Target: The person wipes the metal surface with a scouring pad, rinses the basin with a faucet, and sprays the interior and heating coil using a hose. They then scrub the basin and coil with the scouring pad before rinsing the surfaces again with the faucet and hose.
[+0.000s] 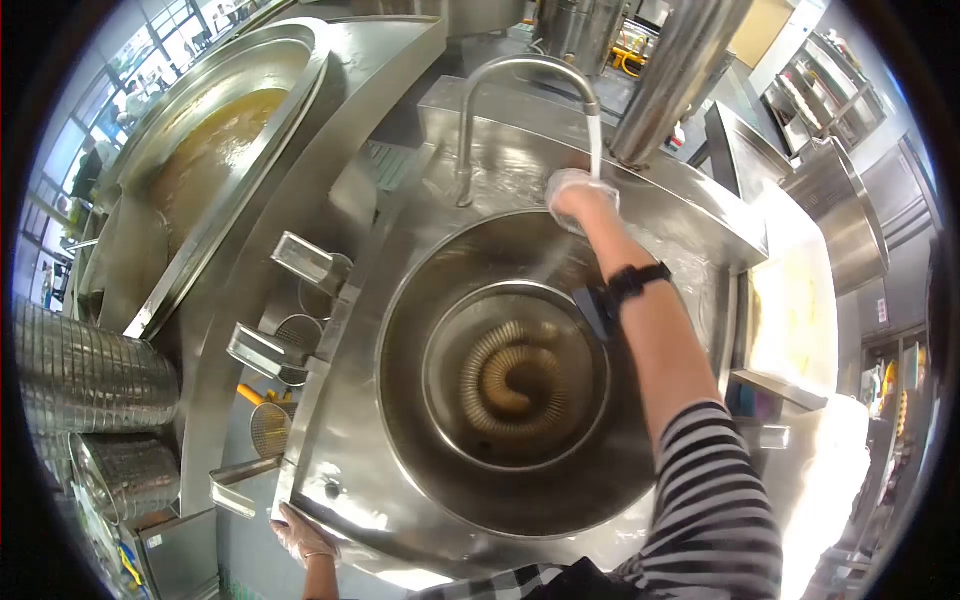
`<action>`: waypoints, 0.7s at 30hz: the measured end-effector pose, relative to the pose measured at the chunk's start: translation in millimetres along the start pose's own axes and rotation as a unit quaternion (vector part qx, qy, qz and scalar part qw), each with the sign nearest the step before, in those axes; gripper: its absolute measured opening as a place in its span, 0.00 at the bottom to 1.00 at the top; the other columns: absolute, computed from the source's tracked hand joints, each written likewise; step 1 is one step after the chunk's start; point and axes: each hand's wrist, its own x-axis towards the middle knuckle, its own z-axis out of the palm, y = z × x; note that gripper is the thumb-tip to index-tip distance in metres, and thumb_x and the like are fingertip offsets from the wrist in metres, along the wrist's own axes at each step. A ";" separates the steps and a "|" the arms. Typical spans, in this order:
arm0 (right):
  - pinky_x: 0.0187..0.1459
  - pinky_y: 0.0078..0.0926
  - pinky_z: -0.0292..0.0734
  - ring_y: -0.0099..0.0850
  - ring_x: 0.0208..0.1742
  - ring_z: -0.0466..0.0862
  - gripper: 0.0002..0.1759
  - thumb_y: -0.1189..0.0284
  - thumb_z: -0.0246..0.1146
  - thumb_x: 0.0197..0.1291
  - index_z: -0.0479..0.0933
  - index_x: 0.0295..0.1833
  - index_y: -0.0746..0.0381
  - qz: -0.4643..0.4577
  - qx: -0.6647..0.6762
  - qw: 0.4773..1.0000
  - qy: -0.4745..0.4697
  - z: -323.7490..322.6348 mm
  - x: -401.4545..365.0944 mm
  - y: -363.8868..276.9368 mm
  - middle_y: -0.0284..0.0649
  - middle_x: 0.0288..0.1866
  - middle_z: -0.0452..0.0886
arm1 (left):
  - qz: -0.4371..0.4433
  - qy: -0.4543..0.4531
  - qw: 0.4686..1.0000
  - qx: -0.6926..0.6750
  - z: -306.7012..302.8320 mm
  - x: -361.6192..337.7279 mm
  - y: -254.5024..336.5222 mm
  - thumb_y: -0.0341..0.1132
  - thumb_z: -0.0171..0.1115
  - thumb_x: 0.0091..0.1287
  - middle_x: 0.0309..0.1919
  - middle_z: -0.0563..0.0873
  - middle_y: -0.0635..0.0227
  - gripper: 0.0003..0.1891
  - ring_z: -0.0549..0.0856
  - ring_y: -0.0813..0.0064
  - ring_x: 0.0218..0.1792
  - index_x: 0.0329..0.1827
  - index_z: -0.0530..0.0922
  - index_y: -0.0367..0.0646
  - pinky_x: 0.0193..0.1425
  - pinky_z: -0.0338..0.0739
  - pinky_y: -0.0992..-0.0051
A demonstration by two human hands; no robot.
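Note:
My right hand (pixel 582 198), in a clear plastic glove, is under the curved steel faucet (pixel 530 62). A white stream (pixel 596 145) runs from the spout down to it. The fingers are curled and mostly hidden, so I cannot make out what they hold, if anything. A pale spray slants from below the hand into the round steel basin (pixel 400 400). At the basin's bottom a ribbed, spiral-shaped form (pixel 500 375) shows inside a metal ring (pixel 425 375). My left hand (pixel 305 535), also gloved, rests at the front left counter edge with fingers extended.
A large tilted pan (pixel 300 60) with brownish liquid stands at the left. Wire strainers (pixel 270 425) and metal brackets (pixel 265 350) hang along the counter's left side. A thick steel pipe (pixel 680 80) rises behind the basin. A white tray (pixel 800 300) sits at the right.

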 end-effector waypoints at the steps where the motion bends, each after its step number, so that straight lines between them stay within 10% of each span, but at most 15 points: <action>1: 0.49 0.39 0.74 0.45 0.51 0.78 0.15 0.72 0.53 0.50 0.79 0.44 0.61 -0.024 -0.015 0.998 -0.057 13.1 18.2 -3.4 0.47 0.50 0.78 | 0.000 0.004 1.000 0.001 -1.1 4.0 -2.1 0.58 0.50 0.62 0.61 0.67 0.50 0.40 0.74 0.58 0.56 0.67 0.55 0.36 0.59 0.68 0.69; 7: 0.54 0.34 0.71 0.41 0.54 0.77 0.20 0.72 0.54 0.47 0.78 0.48 0.53 -0.085 0.053 0.995 0.008 46.7 36.3 -79.1 0.46 0.50 0.78 | 0.018 -0.048 0.992 -0.118 3.6 20.3 -27.4 0.51 0.49 0.66 0.55 0.73 0.50 0.32 0.76 0.60 0.51 0.63 0.60 0.33 0.55 0.70 0.69; 10: 0.53 0.35 0.71 0.39 0.50 0.77 0.19 0.71 0.58 0.45 0.78 0.47 0.48 -0.111 0.040 0.970 0.212 -5.5 -13.6 -72.8 0.46 0.47 0.77 | -0.003 -0.059 0.985 -0.159 2.7 13.4 -18.8 0.48 0.49 0.67 0.54 0.74 0.52 0.28 0.76 0.63 0.50 0.60 0.62 0.32 0.54 0.69 0.70; 16: 0.57 0.35 0.67 0.39 0.55 0.75 0.17 0.60 0.54 0.55 0.78 0.48 0.51 0.150 0.012 0.954 0.258 -45.1 55.2 -61.2 0.45 0.55 0.75 | -0.028 -0.064 0.975 -0.210 7.2 20.8 -38.6 0.46 0.48 0.69 0.46 0.76 0.56 0.22 0.76 0.67 0.45 0.54 0.65 0.35 0.49 0.73 0.70; 21: 0.60 0.36 0.64 0.41 0.61 0.69 0.24 0.51 0.53 0.54 0.77 0.49 0.54 -0.238 0.054 0.943 0.228 -41.1 136.5 -103.7 0.42 0.59 0.72 | 0.011 -0.056 0.965 -0.257 9.6 15.8 -26.3 0.42 0.45 0.69 0.39 0.75 0.55 0.18 0.79 0.68 0.37 0.47 0.66 0.32 0.39 0.76 0.70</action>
